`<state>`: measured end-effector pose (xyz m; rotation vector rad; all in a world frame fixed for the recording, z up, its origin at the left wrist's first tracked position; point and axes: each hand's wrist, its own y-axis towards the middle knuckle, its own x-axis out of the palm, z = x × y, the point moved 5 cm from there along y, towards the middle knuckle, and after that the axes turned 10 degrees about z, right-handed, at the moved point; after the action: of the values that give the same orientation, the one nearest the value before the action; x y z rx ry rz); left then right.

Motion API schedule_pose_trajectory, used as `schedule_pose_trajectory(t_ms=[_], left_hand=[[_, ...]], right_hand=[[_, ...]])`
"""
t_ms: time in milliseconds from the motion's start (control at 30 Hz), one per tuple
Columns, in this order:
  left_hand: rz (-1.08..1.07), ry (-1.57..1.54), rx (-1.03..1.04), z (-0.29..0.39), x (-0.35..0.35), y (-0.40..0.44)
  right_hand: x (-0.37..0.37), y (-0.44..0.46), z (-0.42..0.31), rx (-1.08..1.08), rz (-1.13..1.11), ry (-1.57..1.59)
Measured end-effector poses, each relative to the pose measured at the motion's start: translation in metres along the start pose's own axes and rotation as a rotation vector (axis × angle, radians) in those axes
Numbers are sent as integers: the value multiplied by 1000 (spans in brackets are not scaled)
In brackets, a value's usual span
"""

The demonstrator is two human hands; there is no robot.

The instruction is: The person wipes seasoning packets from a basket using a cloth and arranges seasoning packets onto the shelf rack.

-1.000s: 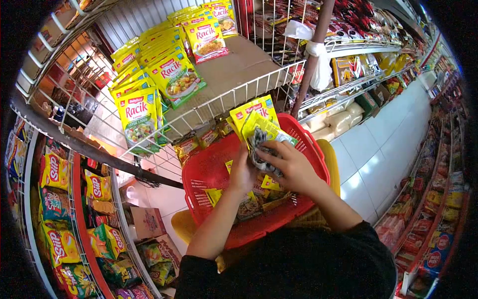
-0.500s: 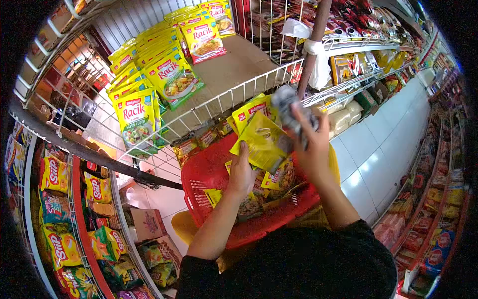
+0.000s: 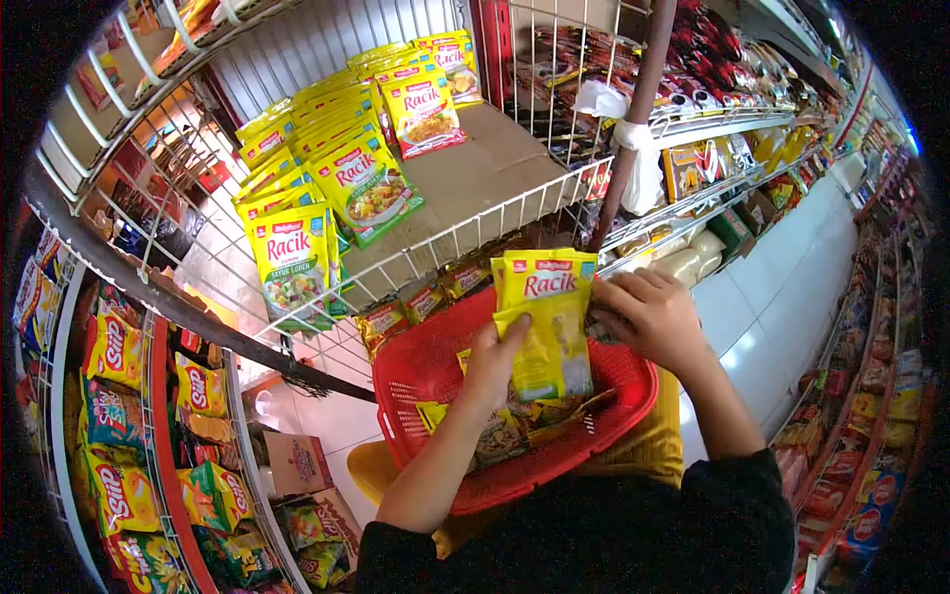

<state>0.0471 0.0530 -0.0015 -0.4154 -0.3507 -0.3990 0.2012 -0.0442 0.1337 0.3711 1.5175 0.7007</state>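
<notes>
My left hand (image 3: 495, 364) grips a few yellow Racik seasoning packets (image 3: 549, 307) upright above a red plastic basket (image 3: 648, 381). Its thumb lies across the front packet. At their right edge is my right hand (image 3: 655, 315), its fingers curled in. A dark patch shows under those fingers, but what they hold is hidden. More packets (image 3: 500, 441) lie inside the basket, which rests by my lap. In front, rows of yellow Racik packets (image 3: 287, 252) stand on a cardboard-lined wire shelf (image 3: 485, 148).
A white wire rail (image 3: 445, 262) edges the shelf. To its right rises a brown post (image 3: 638, 119) with white plastic tied around it. Snack bags (image 3: 114, 346) fill racks at left. Goods line shelves (image 3: 841, 426) at right, beside a tiled floor (image 3: 762, 317).
The packets have turned upright, with a Racik front facing me. My right hand has moved down and right to their edge; the blurred grey-and-black object in it no longer shows clearly.
</notes>
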Motion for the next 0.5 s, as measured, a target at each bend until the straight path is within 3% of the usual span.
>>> schedule_pose_trajectory(t_ms=[67, 200, 300, 500], left_hand=[[-40, 66, 28, -1, 3, -4], [2, -64, -117, 8, 3, -7], [-198, -93, -242, 8, -3, 0], [-383, -311, -326, 15, 3, -6]], right_hand=[[-1, 18, -18, -151, -161, -114], [4, 31, -27, -389, -122, -46], [-5, 43, -30, -454, -90, -29], [-28, 63, -48, -549, -17, 3]])
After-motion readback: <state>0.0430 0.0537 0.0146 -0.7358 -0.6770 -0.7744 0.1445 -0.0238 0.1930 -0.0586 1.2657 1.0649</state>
